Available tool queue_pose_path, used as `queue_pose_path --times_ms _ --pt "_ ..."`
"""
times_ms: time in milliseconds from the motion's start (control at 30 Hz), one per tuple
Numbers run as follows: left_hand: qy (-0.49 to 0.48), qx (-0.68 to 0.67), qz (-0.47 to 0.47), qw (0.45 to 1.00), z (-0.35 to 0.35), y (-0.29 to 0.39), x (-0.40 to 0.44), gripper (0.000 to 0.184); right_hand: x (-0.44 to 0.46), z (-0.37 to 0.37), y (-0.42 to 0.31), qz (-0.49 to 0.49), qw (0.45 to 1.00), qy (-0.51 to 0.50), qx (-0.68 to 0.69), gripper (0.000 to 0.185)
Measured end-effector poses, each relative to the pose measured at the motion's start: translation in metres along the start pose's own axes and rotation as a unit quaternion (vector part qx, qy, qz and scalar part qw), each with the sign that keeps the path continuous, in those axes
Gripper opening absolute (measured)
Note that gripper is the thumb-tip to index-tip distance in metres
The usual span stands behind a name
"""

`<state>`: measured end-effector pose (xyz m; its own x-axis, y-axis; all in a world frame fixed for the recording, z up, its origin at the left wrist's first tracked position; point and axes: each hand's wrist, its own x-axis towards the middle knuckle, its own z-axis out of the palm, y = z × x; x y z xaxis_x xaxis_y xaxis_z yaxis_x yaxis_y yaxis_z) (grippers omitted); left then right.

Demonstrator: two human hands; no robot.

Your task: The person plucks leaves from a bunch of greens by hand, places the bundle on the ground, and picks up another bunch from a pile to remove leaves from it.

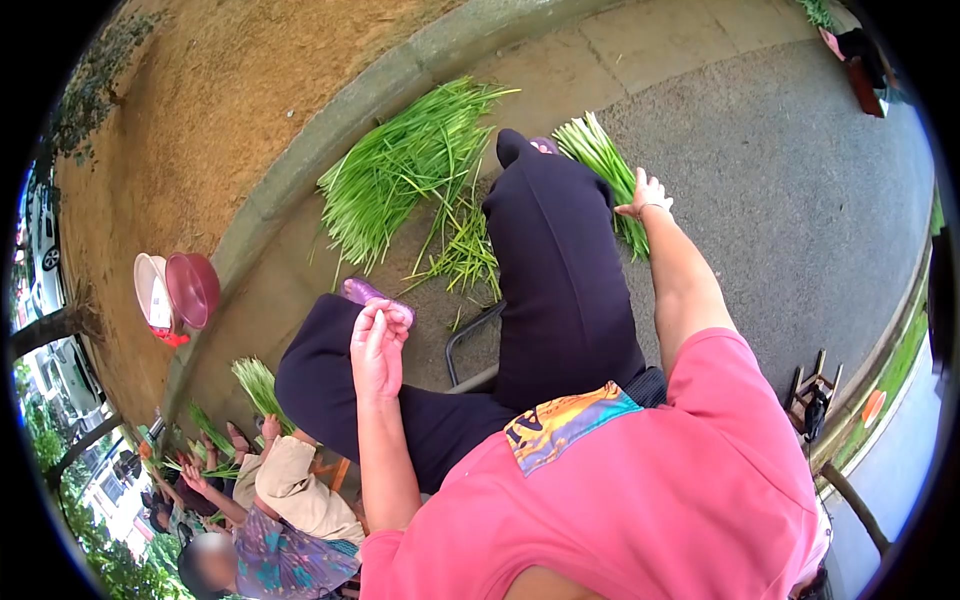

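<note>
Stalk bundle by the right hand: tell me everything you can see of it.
The stalk bundle is of slim, fresh-looking stalks, whitish at the far end, green along the rest. It lies roughly aligned on the pavement beside the right leg, which partly hides it. The right hand appears to touch its edge; no tie shows.

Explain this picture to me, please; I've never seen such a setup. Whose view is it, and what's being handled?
There is no machine here. A person wears a camera on the head, looking down past their pink shirt and dark trousers to two bare hands; this is the only view.

On the ground lie a large heap of green stalks, a smaller loose pile and a neater bundle. The right hand, fingers spread, is at that bundle. The left hand is raised, fingertips close together; whether it holds anything is unclear. Another person is at lower left.
</note>
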<state>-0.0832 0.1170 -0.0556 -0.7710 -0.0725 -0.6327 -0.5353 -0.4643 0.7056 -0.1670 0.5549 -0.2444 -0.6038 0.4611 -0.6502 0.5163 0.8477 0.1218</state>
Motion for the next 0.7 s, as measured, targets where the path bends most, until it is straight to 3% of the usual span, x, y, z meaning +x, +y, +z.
queue_pose_path --times_ms 33,200,500,633,700 --pt "0.002 -0.001 0.000 1.000 -0.001 0.000 0.000 0.013 -0.002 -0.001 0.000 0.011 0.999 -0.014 -0.037 0.091" --pt "0.006 0.018 0.014 1.000 -0.009 0.007 0.003 0.014 0.018 0.013 0.008 0.007 0.998 -0.067 0.012 0.067" --pt "0.012 0.033 0.063 0.997 -0.036 0.051 0.010 0.016 0.037 -0.083 -0.070 -0.292 0.948 0.091 0.088 0.031" --pt "0.003 0.114 0.062 0.992 -0.048 0.070 0.010 0.014 0.014 -0.147 -0.144 -0.436 0.883 0.127 0.120 0.025" --pt "-0.036 0.262 0.078 0.961 -0.053 0.079 0.011 0.014 0.003 -0.169 -0.183 -0.496 0.852 0.130 0.102 0.023"
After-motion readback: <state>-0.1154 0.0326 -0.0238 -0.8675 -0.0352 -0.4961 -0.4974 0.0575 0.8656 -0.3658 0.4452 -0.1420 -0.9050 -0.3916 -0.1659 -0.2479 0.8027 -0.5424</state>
